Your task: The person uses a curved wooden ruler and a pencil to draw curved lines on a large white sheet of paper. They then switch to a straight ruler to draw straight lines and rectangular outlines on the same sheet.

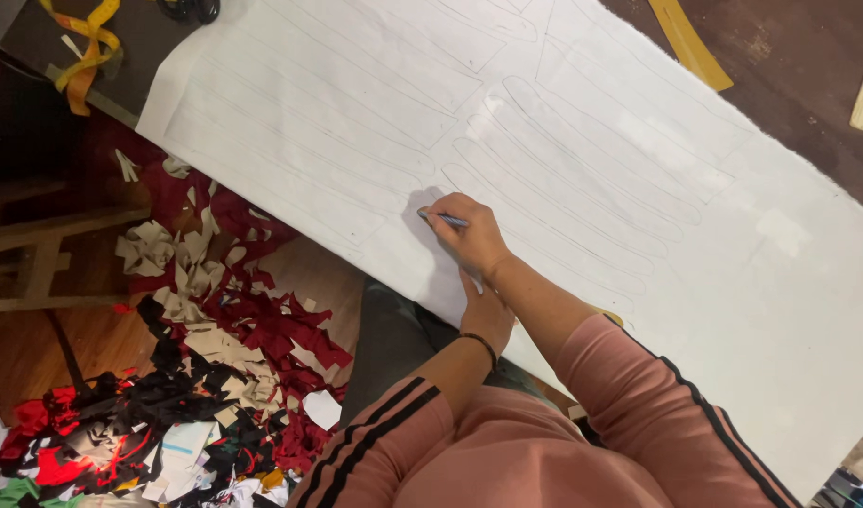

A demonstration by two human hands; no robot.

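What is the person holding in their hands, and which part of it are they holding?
The right hand grips a thin blue pen near its middle, tip on the white sheet. The left hand holds nothing visible, resting at the sheet's edge.

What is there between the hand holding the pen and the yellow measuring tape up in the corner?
In the head view, between the right hand and the yellow tape lies the white sheet with drawn strip outlines, then a bit of dark tabletop.

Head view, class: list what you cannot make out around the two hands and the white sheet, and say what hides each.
1. Left hand: its fingers lie under the right forearm, so its grip is hidden.
2. Pen: the right hand covers most of it; the tip is too small.
3. White sheet: cut off by the top edge.
4. Scissors: cropped by the top edge.
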